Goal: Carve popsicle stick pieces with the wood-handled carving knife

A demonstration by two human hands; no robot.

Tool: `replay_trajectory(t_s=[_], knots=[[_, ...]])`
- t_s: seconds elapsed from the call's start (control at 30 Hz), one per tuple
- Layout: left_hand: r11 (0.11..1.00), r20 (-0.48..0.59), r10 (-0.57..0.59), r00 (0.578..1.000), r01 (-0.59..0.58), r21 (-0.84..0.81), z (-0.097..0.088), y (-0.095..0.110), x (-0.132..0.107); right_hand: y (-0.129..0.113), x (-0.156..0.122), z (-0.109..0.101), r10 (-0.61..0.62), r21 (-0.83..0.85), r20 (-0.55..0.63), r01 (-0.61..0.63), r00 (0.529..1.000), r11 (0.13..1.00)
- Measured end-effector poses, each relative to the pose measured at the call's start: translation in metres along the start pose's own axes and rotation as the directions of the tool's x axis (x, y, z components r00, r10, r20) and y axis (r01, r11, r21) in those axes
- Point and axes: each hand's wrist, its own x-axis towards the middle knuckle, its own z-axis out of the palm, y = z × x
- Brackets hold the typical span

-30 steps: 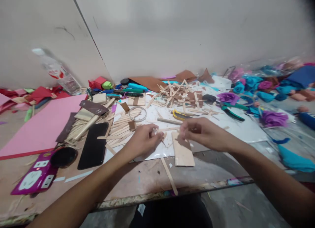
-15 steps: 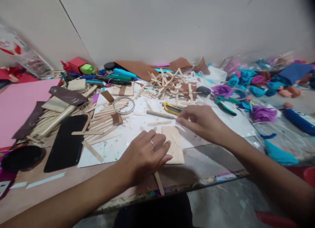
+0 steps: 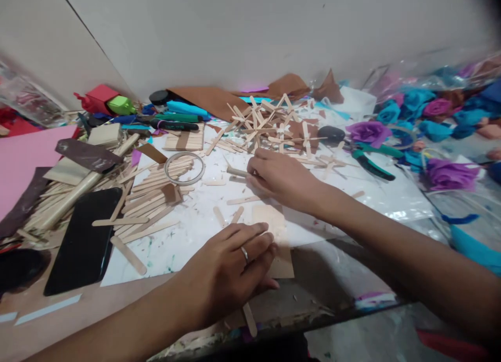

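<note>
— How far along am I with this panel?

— Early, I'd judge. Your left hand (image 3: 230,268) lies flat, fingers apart, pressing the small wooden panel (image 3: 276,224) down at the table's near edge. Nothing is plainly fixed on it.

— And my right?

— Your right hand (image 3: 279,177) curls over the end of the wooden rod (image 3: 236,171) behind the panel. I cannot tell if it grips. Loose craft sticks (image 3: 243,200) lie between the two, unjoined

Table (image 3: 90,312): white sheet (image 3: 188,237), black phone (image 3: 80,237), pink card (image 3: 19,158), perhaps bottle (image 3: 23,96).
</note>
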Motion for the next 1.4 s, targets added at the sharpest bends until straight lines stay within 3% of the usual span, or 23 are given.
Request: replay_trajectory(t_s=[0.1, 0.17, 0.2, 0.3, 0.4, 0.5, 0.6, 0.73, 0.83, 0.9, 1.3, 1.4], knots=[[0.987, -0.033, -0.093, 0.995, 0.088, -0.134, -0.003, -0.001, -0.002, 0.000, -0.010, -0.019, 0.084, 0.379, -0.218, 0.005, 0.972, 0.925], [0.963, -0.032, -0.182, 0.983, 0.172, -0.207, -0.005, 0.000, -0.003, -0.003, -0.019, -0.030, 0.191, 0.667, -0.271, 0.041, 0.944, 0.744], [0.946, -0.027, -0.225, 0.974, 0.212, -0.244, -0.006, 0.001, -0.003, -0.005, -0.023, -0.034, 0.233, 0.764, -0.230, 0.027, 0.945, 0.645], [0.886, 0.029, -0.341, 0.939, 0.332, -0.324, -0.009, 0.003, -0.002, -0.008, -0.031, -0.031, 0.288, 0.910, -0.177, 0.045, 0.941, 0.413], [0.824, 0.107, -0.458, 0.882, 0.467, -0.320, -0.007, 0.002, -0.004, -0.008, -0.032, -0.018, 0.307, 0.944, -0.208, 0.109, 0.929, 0.310], [0.798, 0.096, -0.530, 0.843, 0.533, -0.282, -0.001, 0.000, -0.008, -0.009, -0.029, -0.008, 0.346, 0.943, -0.233, 0.124, 0.909, 0.309], [0.789, 0.066, -0.534, 0.843, 0.525, -0.319, 0.004, -0.002, -0.011, -0.013, -0.028, -0.006, 0.362, 0.944, -0.214, 0.096, 0.907, 0.317], [0.851, 0.056, -0.421, 0.905, 0.416, -0.321, 0.005, -0.007, -0.012, -0.019, -0.030, -0.006, 0.345, 0.935, -0.212, 0.087, 0.914, 0.343], [0.940, -0.015, -0.296, 0.955, 0.289, -0.183, 0.007, -0.009, -0.012, -0.020, -0.031, -0.005, 0.346, 0.926, -0.204, 0.066, 0.916, 0.371], [0.961, -0.053, -0.258, 0.965, 0.251, -0.112, 0.010, -0.010, -0.010, -0.020, -0.031, -0.004, 0.357, 0.919, -0.204, 0.053, 0.912, 0.390], [0.850, 0.078, -0.461, 0.884, 0.465, -0.246, 0.014, -0.009, -0.008, -0.022, -0.032, 0.001, 0.339, 0.898, -0.239, 0.074, 0.910, 0.434], [0.896, 0.059, -0.404, 0.913, 0.408, -0.177, 0.016, -0.011, -0.009, -0.023, -0.031, 0.001, 0.343, 0.887, -0.238, 0.060, 0.909, 0.457]])
